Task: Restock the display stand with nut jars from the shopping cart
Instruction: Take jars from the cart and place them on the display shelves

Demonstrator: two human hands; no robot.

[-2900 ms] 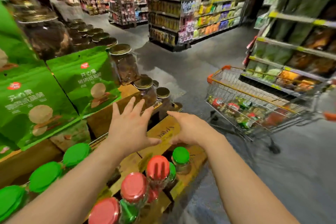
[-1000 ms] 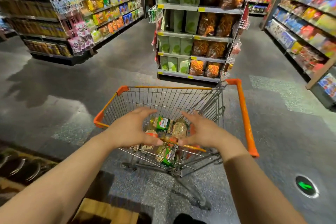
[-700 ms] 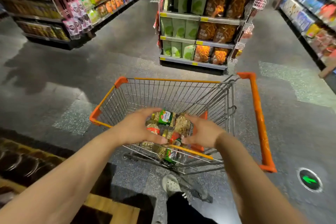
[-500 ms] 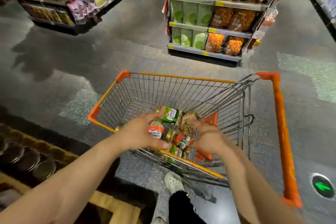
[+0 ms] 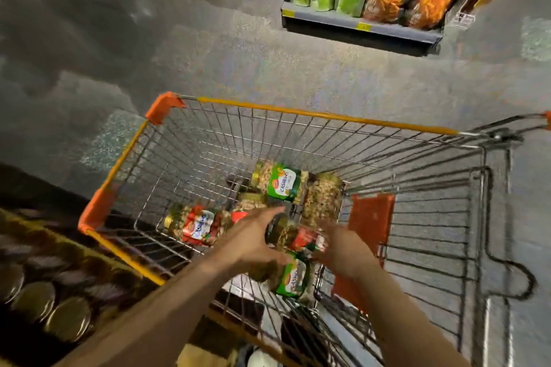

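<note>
A clear glass nut jar with a red label and dark green lid [image 5: 293, 237] lies on its side among the other jars at the bottom of the wire shopping cart with orange rim trim [image 5: 325, 115], and both hands reach down to it. The left hand [image 5: 253, 243] comes in from seven o'clock with its fingers stretched out straight along the jar's lid end, touching it but not curled round it. The right hand [image 5: 343, 250] comes in from five o'clock, fingers spread and fairly straight against the jar's base end; motion blur leaves it unclear whether any finger has hooked round the glass. At six o'clock of this jar, just beneath the hands, lies a green-labelled cashew jar [image 5: 293, 277]. At nine o'clock, near the cart's left wall, rests a red-labelled cashew jar with a gold lid [image 5: 195, 225]. At twelve o'clock lies another green-labelled cashew jar [image 5: 281, 182], touching a plain jar of mixed nuts [image 5: 323, 199] at its right. An orange plastic seat flap [image 5: 371, 217] hangs at three o'clock. Beyond the cart, at one o'clock, a grey metal shelf unit [image 5: 360, 25] carries green and orange snack bags, and at eight o'clock a row of gold-lidded jars on a dark display [image 5: 50, 304] is blurred.
</note>
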